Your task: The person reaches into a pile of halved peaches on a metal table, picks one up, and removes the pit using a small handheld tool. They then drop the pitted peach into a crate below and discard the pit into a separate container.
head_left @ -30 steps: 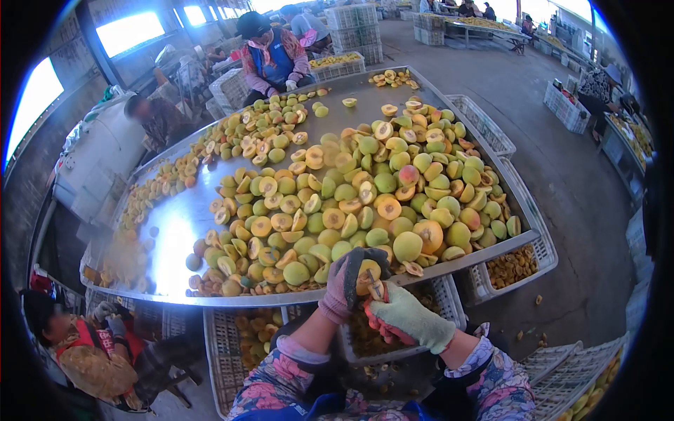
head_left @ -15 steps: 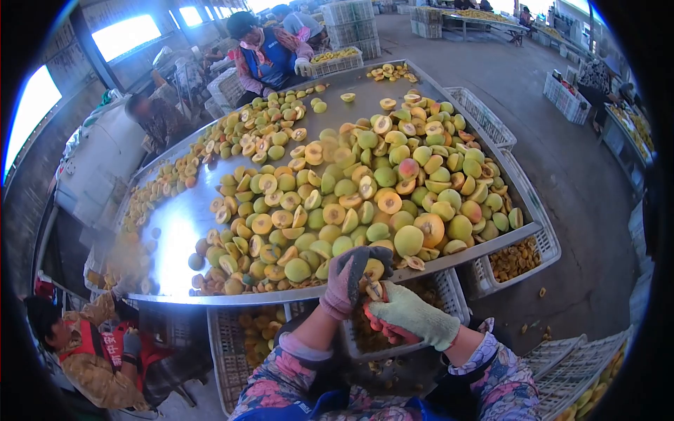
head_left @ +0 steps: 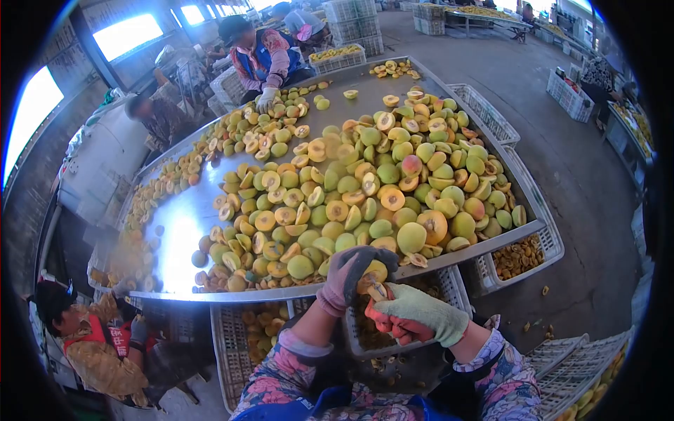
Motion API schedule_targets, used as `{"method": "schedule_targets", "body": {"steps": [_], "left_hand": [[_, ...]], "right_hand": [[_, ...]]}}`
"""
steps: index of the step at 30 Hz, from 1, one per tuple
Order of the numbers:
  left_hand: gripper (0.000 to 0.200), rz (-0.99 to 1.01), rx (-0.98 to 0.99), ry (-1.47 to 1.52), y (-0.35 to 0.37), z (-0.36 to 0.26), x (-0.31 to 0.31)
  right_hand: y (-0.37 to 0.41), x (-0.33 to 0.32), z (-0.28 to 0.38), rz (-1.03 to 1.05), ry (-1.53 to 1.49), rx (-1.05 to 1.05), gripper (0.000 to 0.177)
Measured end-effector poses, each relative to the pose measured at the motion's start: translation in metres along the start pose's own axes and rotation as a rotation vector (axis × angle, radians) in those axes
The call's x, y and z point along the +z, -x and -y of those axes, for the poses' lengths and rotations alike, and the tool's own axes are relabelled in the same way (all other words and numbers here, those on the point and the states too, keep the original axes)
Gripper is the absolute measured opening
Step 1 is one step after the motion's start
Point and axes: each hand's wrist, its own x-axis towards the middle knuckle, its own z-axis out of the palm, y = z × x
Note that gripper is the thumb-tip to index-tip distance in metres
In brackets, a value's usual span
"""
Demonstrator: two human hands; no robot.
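Observation:
My left hand (head_left: 349,278), in a grey and pink glove, is closed around a yellow peach half (head_left: 373,272) at the table's near edge. Its cut side is turned toward my right hand (head_left: 421,314), which wears a pale green glove with red-orange fingers. Those fingers are wrapped around a small hand tool (head_left: 378,290); only its short end shows, against the fruit, and its exact kind is hidden. Just beyond both hands, a heap of halved peaches (head_left: 337,211) covers much of the metal table (head_left: 175,245), some with cut faces and stones showing.
Below the near edge stand plastic crates, one under my hands (head_left: 455,289) and one to the left (head_left: 230,344). Another crate (head_left: 551,242) holds fruit pieces at right. A co-worker (head_left: 263,59) stands across the table; another person (head_left: 105,344) sits at lower left.
The co-worker across the table has leaned in and put a gloved hand onto the fruit. My hands stay together at the peach half, with slight movement. The person at lower left has shifted slightly.

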Motion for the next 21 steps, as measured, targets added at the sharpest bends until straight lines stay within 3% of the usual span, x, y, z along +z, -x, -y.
{"method": "schedule_targets", "body": {"steps": [5, 7, 8, 10, 13, 16, 20, 21], "left_hand": [[0.035, 0.085, 0.130, -0.297, -0.003, -0.003, 0.002], [0.035, -0.002, 0.085, -0.239, -0.001, -0.009, 0.008], [0.035, 0.000, 0.087, -0.240, -0.003, -0.007, 0.007], [0.037, 0.003, 0.301, -0.450, -0.006, -0.002, 0.004], [0.041, -0.043, 0.339, -0.648, -0.006, 0.000, 0.003], [0.041, -0.077, 0.276, -0.691, -0.005, 0.002, 0.004], [0.044, -0.059, 0.190, -0.511, -0.001, 0.022, -0.005], [0.044, -0.124, 0.096, -0.051, 0.004, 0.019, 0.002]], "right_hand": [[-0.002, 0.011, -0.002, -0.293, 0.421, -0.081, 0.025], [-0.013, 0.002, -0.018, -0.473, 0.804, -0.368, 0.024], [-0.019, -0.001, -0.025, -0.475, 0.805, -0.370, 0.024], [-0.026, -0.005, -0.034, -0.673, 1.165, -0.659, 0.030], [-0.024, 0.004, -0.031, -0.755, 1.223, -0.478, 0.031], [-0.033, -0.003, -0.040, -0.928, 1.454, -0.644, 0.022], [-0.032, -0.006, -0.036, -1.004, 1.575, -0.704, 0.020], [-0.029, -0.005, -0.035, -0.927, 1.602, -0.713, 0.022]]}}
